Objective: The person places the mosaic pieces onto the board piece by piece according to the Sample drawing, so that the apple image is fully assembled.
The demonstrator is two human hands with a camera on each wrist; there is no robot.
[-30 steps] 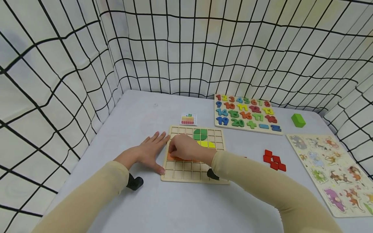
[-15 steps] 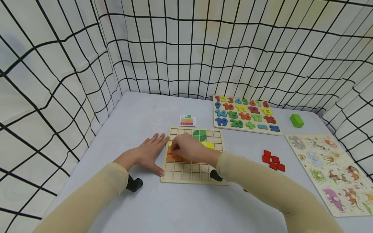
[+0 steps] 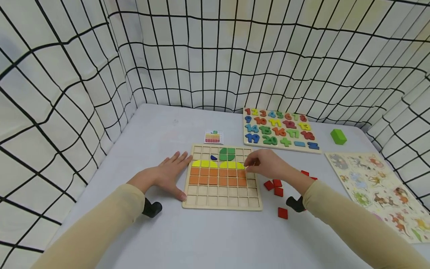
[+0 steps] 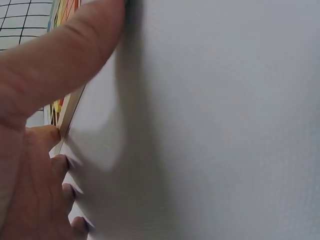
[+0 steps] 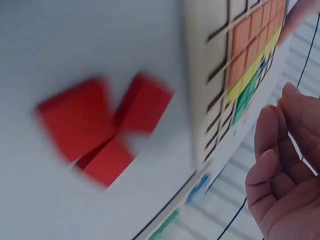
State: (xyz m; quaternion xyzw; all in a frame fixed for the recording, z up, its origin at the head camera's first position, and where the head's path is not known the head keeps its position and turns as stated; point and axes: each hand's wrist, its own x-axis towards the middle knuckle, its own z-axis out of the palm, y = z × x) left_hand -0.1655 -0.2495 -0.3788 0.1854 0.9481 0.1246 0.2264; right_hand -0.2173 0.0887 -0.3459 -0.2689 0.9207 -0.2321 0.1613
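The step in hand looks to be the end of the orange band: two unbroken rows of orange tiles (image 3: pixel 218 176) fill the wooden grid board (image 3: pixel 212 202), save for its bare right-hand cells. The board lies mid-counter (image 3: pixel 188 243), a little in from the far edge. Toward that edge it carries yellow pieces (image 3: pixel 202 163), green pieces (image 3: pixel 227 154) and one dark blue piece (image 3: pixel 213 157) (the small card (image 3: pixel 214 137) beyond it shows similar bands, red lowest). The left hand (image 3: pixel 166 175) is spread, fingers straight, at the board's left side, seemingly steadying it. The right hand (image 3: pixel 267 164) hangs by the right end of the yellow row; its grip is loosely bent, fingertips close together, no tile showing between them. Red tiles (image 3: pixel 278 191) lie loose off the board, toward the counter's right edge, so the next move would seem to call for pinching one up and seating it squarely in the bare row below the orange.
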